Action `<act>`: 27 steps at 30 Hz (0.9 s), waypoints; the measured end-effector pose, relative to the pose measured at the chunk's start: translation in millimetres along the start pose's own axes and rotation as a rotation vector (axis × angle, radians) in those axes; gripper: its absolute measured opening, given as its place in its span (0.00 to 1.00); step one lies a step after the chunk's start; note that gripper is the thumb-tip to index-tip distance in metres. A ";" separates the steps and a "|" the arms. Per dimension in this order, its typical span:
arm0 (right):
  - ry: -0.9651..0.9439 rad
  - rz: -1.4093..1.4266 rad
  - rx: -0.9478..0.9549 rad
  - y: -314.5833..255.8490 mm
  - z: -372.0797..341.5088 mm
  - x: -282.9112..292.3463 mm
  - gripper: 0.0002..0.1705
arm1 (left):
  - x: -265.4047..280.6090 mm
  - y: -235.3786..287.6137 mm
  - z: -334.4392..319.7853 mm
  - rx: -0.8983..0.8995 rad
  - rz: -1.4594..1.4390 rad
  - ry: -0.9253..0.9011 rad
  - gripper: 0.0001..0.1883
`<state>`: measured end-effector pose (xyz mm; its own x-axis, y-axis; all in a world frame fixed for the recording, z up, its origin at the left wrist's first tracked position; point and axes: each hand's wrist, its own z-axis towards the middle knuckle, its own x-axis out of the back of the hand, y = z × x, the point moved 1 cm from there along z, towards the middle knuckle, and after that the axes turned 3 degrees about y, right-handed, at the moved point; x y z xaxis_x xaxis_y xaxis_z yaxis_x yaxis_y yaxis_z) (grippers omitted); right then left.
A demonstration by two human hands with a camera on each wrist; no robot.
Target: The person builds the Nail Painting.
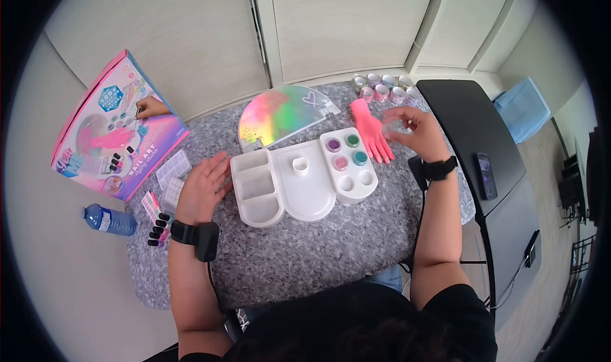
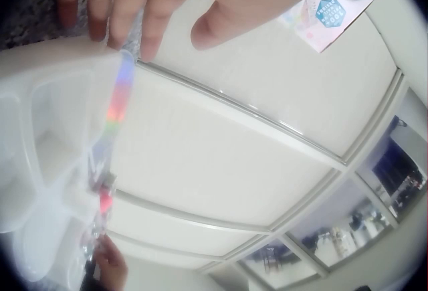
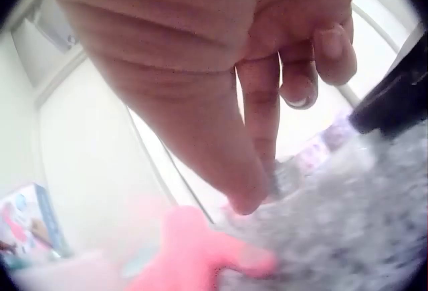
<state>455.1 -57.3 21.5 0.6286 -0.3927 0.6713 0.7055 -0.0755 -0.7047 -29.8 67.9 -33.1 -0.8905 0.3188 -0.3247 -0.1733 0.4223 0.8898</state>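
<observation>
My left hand (image 1: 202,182) lies beside the left edge of the white tray (image 1: 310,206), its fingers spread and straight. That tray has three compartments at left, a short upright post in the middle and round wells at right, where small pots of purple glitter (image 1: 333,145), pink glitter (image 1: 340,163) and green glitter (image 1: 352,140) sit. Over the table to the right hovers my right hand (image 1: 417,131), thumb and index finger apart with nothing between them. Just left of it lies a pink model hand (image 1: 371,131), also seen in the right wrist view as a blurred pink shape (image 3: 190,251).
Behind the tray leans a holographic half-round panel (image 1: 286,113). Several small jars (image 1: 382,92) stand at the back right. At left are a nail art box (image 1: 118,129), a water bottle (image 1: 109,219), black-capped polish bottles (image 1: 159,229) and clear cases (image 1: 173,169).
</observation>
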 end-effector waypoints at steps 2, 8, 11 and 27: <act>-0.233 0.322 0.183 -33.9 -14.3 -8.3 0.26 | -0.9 0.1 0.2 -0.002 0.002 0.010 0.34; -0.419 0.113 0.526 -79.4 -39.7 -42.8 0.26 | 0.0 -0.2 0.8 0.004 0.002 0.005 0.33; -0.475 0.023 0.460 -75.7 -40.0 -50.2 0.32 | 1.0 -1.1 1.4 -0.002 0.007 0.000 0.33; 0.308 -0.570 0.043 49.4 9.5 -3.6 0.18 | 2.5 -3.0 3.8 0.002 0.035 0.006 0.34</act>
<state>490.8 -50.9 -13.5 0.0336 -0.5475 0.8362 0.9172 -0.3155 -0.2434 -29.9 70.7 -37.8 -0.8986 0.3283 -0.2912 -0.1411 0.4123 0.9001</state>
